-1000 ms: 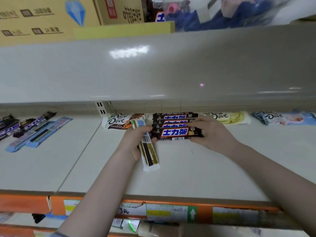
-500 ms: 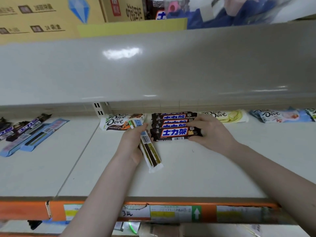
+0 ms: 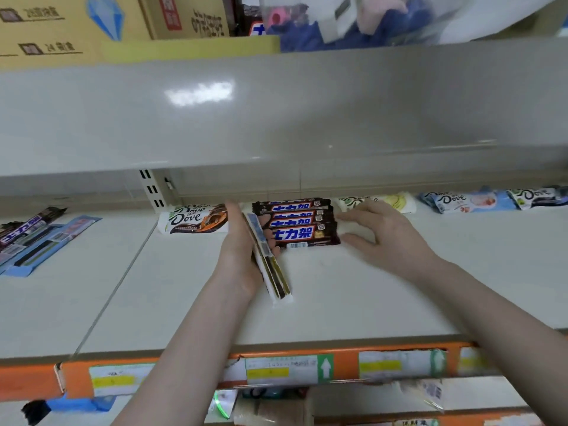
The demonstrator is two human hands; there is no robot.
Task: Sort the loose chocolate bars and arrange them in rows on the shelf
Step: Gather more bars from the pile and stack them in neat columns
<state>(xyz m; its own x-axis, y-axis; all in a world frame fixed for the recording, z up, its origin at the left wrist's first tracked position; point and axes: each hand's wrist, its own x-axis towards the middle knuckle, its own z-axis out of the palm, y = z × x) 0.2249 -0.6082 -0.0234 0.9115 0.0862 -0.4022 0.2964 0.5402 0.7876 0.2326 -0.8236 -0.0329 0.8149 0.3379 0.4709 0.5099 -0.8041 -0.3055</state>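
Note:
Several dark brown Snickers bars (image 3: 302, 221) lie in a neat row, one behind another, at the middle back of the white shelf (image 3: 353, 296). My left hand (image 3: 242, 250) touches their left ends and grips long white bars (image 3: 270, 262), held on edge and pointing toward me. My right hand (image 3: 381, 238) hovers just right of the row, fingers spread, holding nothing. A brown Dove bar (image 3: 196, 219) lies left of the row. A yellow Dove bar (image 3: 381, 202) and blue Dove bars (image 3: 467, 200) lie to the right.
Loose dark and blue bars (image 3: 40, 238) lie at the far left of the shelf. An upper shelf (image 3: 276, 112) overhangs closely, with cardboard boxes (image 3: 76, 23) on it. An orange price rail (image 3: 344, 364) runs along the front edge.
My right hand has let go of the front Snickers bar and drawn back to the right, fingers opening. My left hand still grips the white bars, now turned more on edge.

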